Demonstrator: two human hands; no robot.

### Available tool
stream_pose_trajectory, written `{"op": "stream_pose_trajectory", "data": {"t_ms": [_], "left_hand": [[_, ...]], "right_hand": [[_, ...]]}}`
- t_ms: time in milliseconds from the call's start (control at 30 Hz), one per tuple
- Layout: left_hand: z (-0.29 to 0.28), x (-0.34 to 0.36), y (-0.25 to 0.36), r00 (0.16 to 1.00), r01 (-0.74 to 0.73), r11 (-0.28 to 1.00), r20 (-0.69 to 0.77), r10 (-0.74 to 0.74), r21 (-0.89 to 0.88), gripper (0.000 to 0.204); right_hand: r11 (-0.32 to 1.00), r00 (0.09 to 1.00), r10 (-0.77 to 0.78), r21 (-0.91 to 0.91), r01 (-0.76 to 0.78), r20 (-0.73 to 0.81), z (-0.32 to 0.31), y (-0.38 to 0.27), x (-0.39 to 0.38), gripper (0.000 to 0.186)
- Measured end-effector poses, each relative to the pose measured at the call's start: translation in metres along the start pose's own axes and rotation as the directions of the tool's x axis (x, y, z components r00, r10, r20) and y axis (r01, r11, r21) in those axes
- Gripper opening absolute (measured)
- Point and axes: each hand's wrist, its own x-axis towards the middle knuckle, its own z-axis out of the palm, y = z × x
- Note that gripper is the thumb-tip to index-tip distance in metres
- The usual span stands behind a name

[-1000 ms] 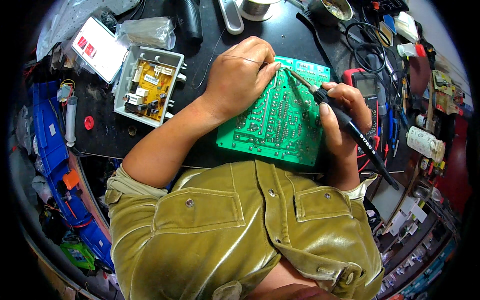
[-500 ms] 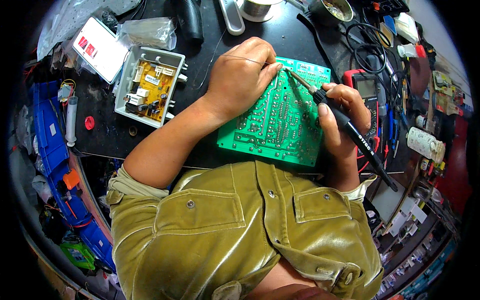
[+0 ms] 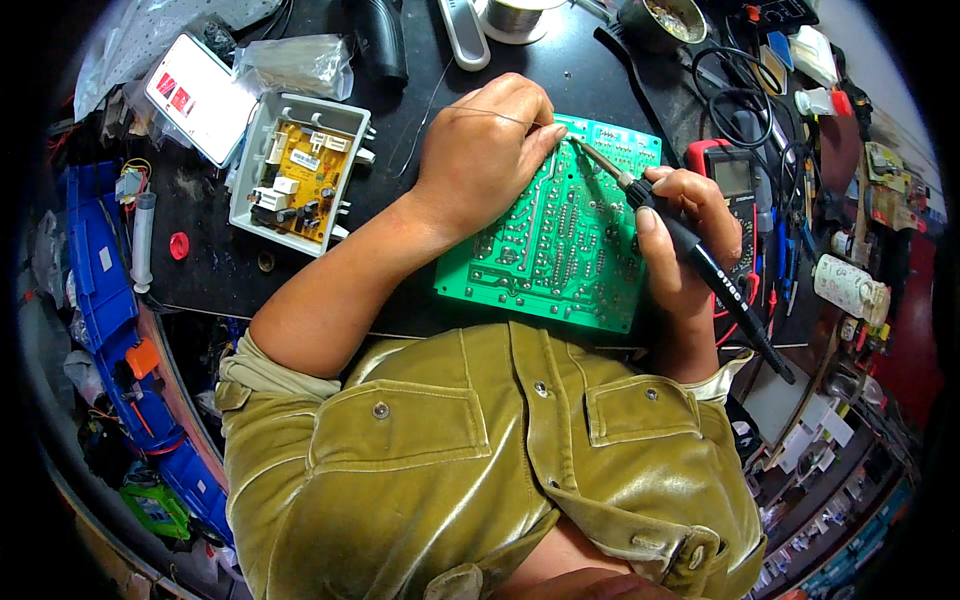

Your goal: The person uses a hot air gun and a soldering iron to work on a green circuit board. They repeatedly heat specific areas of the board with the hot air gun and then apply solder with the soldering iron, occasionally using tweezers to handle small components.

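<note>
A green circuit board lies solder side up on the dark bench in front of me. My right hand grips a black soldering iron, its metal tip resting on or close to the board's upper edge. Beside that tip, my left hand pinches thin solder wire between thumb and forefinger. The wire passes over the back of the hand and curves down to the left. The exact point where wire and tip meet is too small to make out.
Left of the board sits a grey housing with a yellow circuit board, near a lit phone. A solder spool stands at the back. On the right are a red multimeter and black cable. A syringe lies far left.
Almost nothing differs. My left hand and forearm have shifted very slightly to the right, while the iron and board hold their places.
</note>
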Motion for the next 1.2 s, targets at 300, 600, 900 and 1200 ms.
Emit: {"op": "stream_pose_trajectory", "data": {"t_ms": [300,600,900,1200], "left_hand": [[-0.0012,0.0020,-0.0043,0.993,0.117,0.982,0.001,-0.118,-0.147,0.015],[-0.0022,0.0005,-0.0014,0.996,0.084,0.991,0.010,-0.084,-0.108,0.013],[-0.0003,-0.0007,-0.0025,0.999,0.046,0.998,0.015,-0.045,-0.045,0.012],[0.0009,-0.0006,-0.0022,1.000,0.013,1.000,0.003,-0.013,-0.010,0.013]], "right_hand": [[0.982,0.993,0.052,0.185,-0.032,-0.103,0.0025,-0.0036,-0.0008,0.025],[0.983,0.996,0.066,0.176,-0.054,-0.061,0.0030,0.0003,-0.0032,0.021],[0.994,0.998,0.053,0.097,-0.050,-0.028,0.0028,-0.0008,-0.0008,0.020],[0.996,0.998,0.069,0.050,-0.068,-0.013,0.0027,-0.0035,0.0001,0.020]]}}
